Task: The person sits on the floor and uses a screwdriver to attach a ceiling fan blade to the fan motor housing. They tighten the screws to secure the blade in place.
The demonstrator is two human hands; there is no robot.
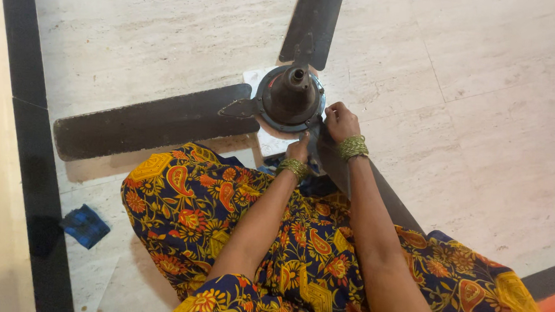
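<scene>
Landmark: dark motor hub (290, 99) of a ceiling fan, lying on the pale stone floor (487, 79), stem end up.
Blades: three dark brown; far blade (314, 20) beyond the hub, left blade (154, 121) stretching away to its left, near blade (338, 166) running from the hub toward the lap.
Under the hub: white sheet (256, 81), corners showing at its left and near edges.
Progress: far and left blades look seated on their brackets at the hub; work centred on the near blade's bracket, right at the hub's near edge. Fastening or loosening: cannot tell; no screw or tool visible.
Left hand (298, 149): just on the near side of the hub, fingers curled in and pressed to the near blade's root; whether pinching something small, cannot tell.
Right hand (340, 120): touching the hub's near-right rim, fingers bent and closed down over the bracket; any small object inside hidden.
Wrists: green-gold bangles (352, 146) on both.
Lap: blue cloth with orange and yellow flowers (222, 217), on the near side of the hub, near blade resting across it.
Elsewhere: blue checked rag (85, 225) on the floor, well to the near left of the hub, beside a black floor border (31, 147).
</scene>
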